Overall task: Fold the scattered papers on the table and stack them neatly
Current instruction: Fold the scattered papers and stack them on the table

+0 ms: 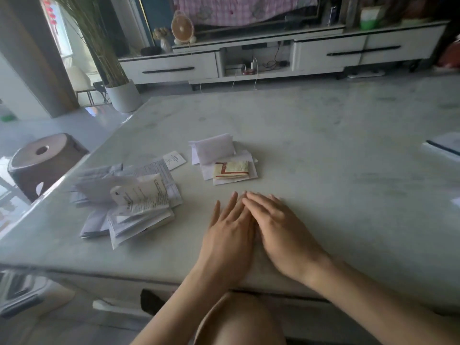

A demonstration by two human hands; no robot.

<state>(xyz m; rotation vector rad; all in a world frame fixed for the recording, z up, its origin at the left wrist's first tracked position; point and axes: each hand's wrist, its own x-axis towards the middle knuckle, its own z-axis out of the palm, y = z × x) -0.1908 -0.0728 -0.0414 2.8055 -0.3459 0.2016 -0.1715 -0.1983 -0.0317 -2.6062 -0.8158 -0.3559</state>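
**While nothing is being gripped: desk (323, 135) status**

As no paper is being held, the left hand (227, 235) and right hand (281, 232) are being rested flat on the desk near its front edge. Fingers are straight, with the right fingertips overlapping the left ones. Loose papers (129, 202) are being observed in an untidy heap left of the hands. Folded papers (224, 155) are being observed as a small stack just beyond the fingertips, topped by a red-and-cream folded sheet (231, 170).
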